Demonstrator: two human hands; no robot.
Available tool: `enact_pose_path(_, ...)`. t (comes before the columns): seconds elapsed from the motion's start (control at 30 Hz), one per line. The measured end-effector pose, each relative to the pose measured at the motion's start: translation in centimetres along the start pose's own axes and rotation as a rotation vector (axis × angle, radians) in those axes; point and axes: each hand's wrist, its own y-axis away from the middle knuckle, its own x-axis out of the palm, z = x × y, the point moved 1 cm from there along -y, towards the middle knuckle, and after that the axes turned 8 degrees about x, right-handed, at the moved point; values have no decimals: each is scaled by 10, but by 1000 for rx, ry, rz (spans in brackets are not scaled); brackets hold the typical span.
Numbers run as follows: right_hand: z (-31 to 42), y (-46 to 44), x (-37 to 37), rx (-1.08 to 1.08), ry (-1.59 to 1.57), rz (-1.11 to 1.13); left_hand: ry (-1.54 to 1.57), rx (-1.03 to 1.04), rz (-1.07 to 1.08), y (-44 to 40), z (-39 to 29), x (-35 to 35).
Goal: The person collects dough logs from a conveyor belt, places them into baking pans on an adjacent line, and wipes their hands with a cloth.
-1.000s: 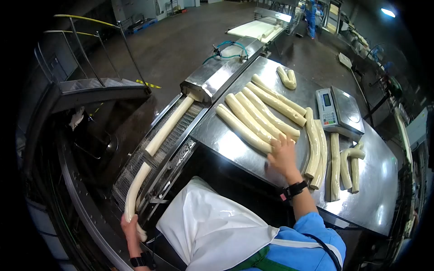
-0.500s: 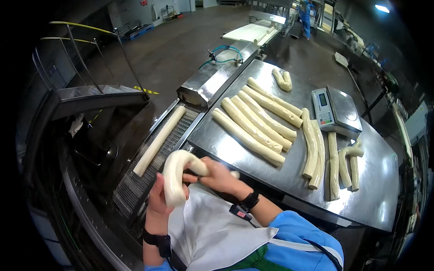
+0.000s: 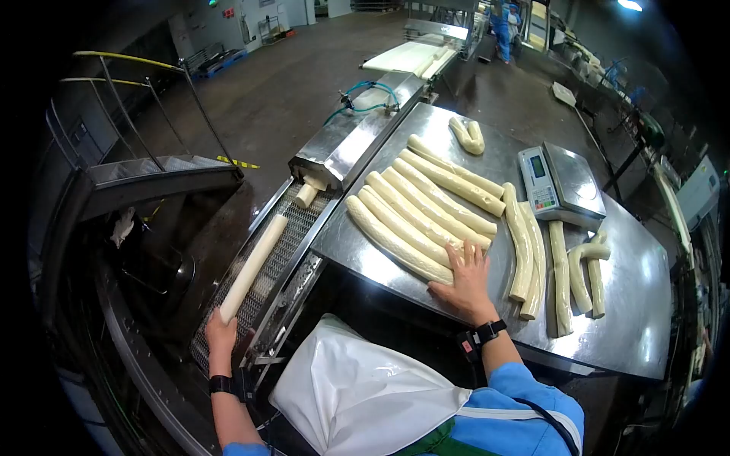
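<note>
My left hand (image 3: pixel 221 332) is closed round the near end of a long pale dough roll (image 3: pixel 257 262) that lies lengthwise on the mesh conveyor (image 3: pixel 285 262). My right hand (image 3: pixel 466 285) rests with spread fingers on the near ends of the dough rolls (image 3: pixel 403 234) lined up side by side on the metal table (image 3: pixel 365 270). Farther up the belt, another roll (image 3: pixel 306 195) sticks out from under the steel housing (image 3: pixel 342 140), its far part hidden.
A scale (image 3: pixel 559 186) stands on the table's right side, with more rolls (image 3: pixel 523 247) near it. One folded piece (image 3: pixel 467 135) lies at the back. Metal stairs with railings (image 3: pixel 160 167) stand at left. A person in blue (image 3: pixel 502 34) is far off.
Both hands were on a bent roll before my body. Now my left hand is down at the conveyor and my right hand on the table's rolls. A roll has advanced under the housing.
</note>
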Motion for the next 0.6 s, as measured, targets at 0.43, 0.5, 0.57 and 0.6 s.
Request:
enact_pose_path(0.43,57,-34,-1,-64,-32,75,-44,226,-130,33,-49,27)
enact_pose_path(0.5,64,-42,-6,-98,2,81,-63,214,-107,39,-48,24)
enact_pose_path(0.57,68,-46,-12,-92,23,142,-61,267,-182,48,-32,23)
enact_pose_path(0.6,67,-46,-13,-94,23,141,-19,248,-164,54,-30,13)
